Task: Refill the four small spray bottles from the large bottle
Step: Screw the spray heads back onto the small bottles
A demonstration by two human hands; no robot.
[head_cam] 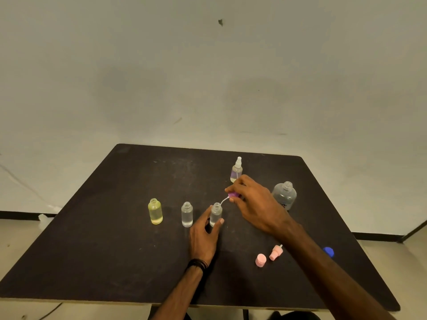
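Three small open bottles stand in a row: a yellow one (155, 211), a clear one (187, 214) and another clear one (216, 213). My left hand (204, 236) grips the third bottle near its base. My right hand (250, 202) pinches a purple spray head (233, 195) just up and right of that bottle's mouth, its white tube (223, 200) pointing toward the opening. A fourth small bottle (236, 170) with a white sprayer on stands behind. The large clear bottle (284, 196) stands uncapped at the right.
A pink spray head (276, 252) and a pink cap (260, 260) lie near the front right of the black table (115, 250). A blue cap (328, 251) lies by the right edge. A pale wall rises behind the table.
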